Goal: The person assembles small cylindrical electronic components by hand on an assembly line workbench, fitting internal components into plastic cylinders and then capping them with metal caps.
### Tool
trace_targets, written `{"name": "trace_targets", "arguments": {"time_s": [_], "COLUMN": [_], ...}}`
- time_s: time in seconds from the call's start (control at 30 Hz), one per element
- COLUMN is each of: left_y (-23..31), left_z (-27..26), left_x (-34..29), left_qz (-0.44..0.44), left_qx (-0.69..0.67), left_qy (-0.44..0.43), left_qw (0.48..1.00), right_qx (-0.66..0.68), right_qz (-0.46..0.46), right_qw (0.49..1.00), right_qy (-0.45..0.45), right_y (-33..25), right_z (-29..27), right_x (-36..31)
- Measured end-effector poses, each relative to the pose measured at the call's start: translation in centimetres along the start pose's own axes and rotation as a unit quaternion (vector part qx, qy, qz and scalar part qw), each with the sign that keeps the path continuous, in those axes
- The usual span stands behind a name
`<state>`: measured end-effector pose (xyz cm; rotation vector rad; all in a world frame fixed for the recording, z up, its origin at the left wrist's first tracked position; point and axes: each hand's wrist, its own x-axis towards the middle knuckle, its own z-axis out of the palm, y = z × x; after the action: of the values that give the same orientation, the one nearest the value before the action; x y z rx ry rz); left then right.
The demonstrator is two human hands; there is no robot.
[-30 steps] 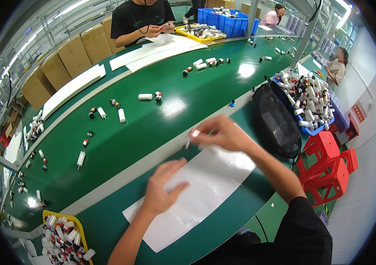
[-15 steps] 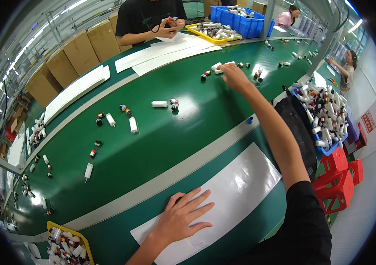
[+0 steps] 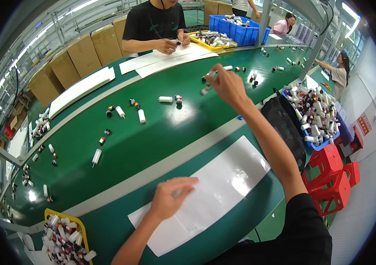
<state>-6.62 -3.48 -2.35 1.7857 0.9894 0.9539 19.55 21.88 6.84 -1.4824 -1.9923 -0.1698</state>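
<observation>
Above the green belt at the far middle, my right hand (image 3: 230, 88) is closed in a pinch. A small white cylindrical piece with a reddish part (image 3: 206, 89) hangs from its fingers, smeared by motion. My left hand (image 3: 170, 198) is over a glossy white sheet (image 3: 214, 194) on the near green worktop, fingers bent and thumb apart, with nothing visible in it. On the belt left of my right hand lie a white cylinder (image 3: 166, 100) and a black-and-white cap piece (image 3: 178, 100). Farther left is another white cylinder (image 3: 141, 116) with a red-and-black piece beside it.
A yellow tray (image 3: 84, 229) of such pieces stands at the near left, a blue bin (image 3: 336, 134) at the right beside a black bag (image 3: 285, 128). Red stools (image 3: 336, 194) stand right. Across the belt, a person (image 3: 154, 31) handles a small piece near white sheets (image 3: 174, 57).
My right hand has lifted from the belt and come left with a piece. My left hand has risen from lying flat on the sheet, its fingers now bent. The view has shifted slightly.
</observation>
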Motion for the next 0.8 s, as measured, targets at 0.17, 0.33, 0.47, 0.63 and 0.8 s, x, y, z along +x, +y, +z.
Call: {"name": "trace_targets", "arguments": {"time_s": [0.17, 0.33, 0.47, 0.63, 0.8], "left_y": [-0.8, -0.4, -0.4, 0.8, 2.2], "left_z": [-2.1, -3.5, -3.8, -2.2, -0.6], "left_x": [1.9, 2.8, 3.2, 2.9, 2.4], "left_qz": [-0.168, -0.185, -0.124, -0.112, -0.122], "left_qx": [-0.194, -0.410, -0.409, -0.411, -0.443], "left_qy": [0.113, 0.212, 0.228, 0.211, 0.244], "left_qw": [0.960, 0.868, 0.875, 0.880, 0.854], "right_qx": [0.292, 0.363, 0.375, 0.407, 0.421], "right_qz": [-0.105, -0.142, -0.116, -0.008, -0.048], "right_qw": [0.947, 0.912, 0.901, 0.865, 0.889], "right_qy": [-0.085, -0.128, -0.186, -0.294, -0.174], "right_y": [-10.6, -14.1, -13.5, -13.6, -13.6], "right_z": [-2.4, -3.3, -2.7, -3.2, -3.4], "right_x": [-7.6, -15.3, -17.0, -17.2, -17.6]}}
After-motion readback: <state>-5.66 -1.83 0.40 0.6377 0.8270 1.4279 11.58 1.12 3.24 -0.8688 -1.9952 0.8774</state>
